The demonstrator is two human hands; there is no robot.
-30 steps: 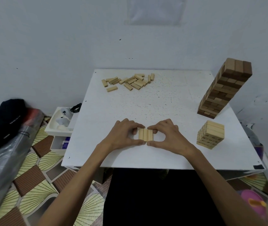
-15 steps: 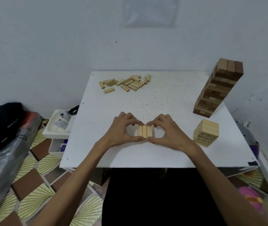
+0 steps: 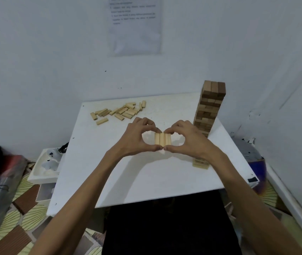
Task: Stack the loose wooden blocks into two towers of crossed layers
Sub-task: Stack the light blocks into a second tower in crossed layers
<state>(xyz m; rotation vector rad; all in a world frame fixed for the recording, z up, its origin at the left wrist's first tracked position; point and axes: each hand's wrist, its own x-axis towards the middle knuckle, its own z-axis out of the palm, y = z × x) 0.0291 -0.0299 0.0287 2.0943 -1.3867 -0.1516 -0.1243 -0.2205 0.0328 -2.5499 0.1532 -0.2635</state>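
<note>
At the far left of the frame we see a white plastic tray just beside the white square desk, sitting lower than the desk's top. Toward the upper left of the desk lies a scatter of loose pale wooden blocks, flat and partly touching one another.

In the middle of the frame the left hand curls its thumb and forefinger round the left side of a row of three pale wooden blocks, set side by side with their long edges touching. The right hand pinches the same row from the right. The two thumb tips meet at the row's near end and the forefingers close on its far end. We cannot tell from this angle whether the row rests on the desk or is held just above it.

Further right, at the desk's upper right, a tall tower of darker brown wooden blocks stands upright in crossed layers. Below it a short stack of pale wooden blocks stands on the desk, mostly hidden behind the right wrist.
</note>
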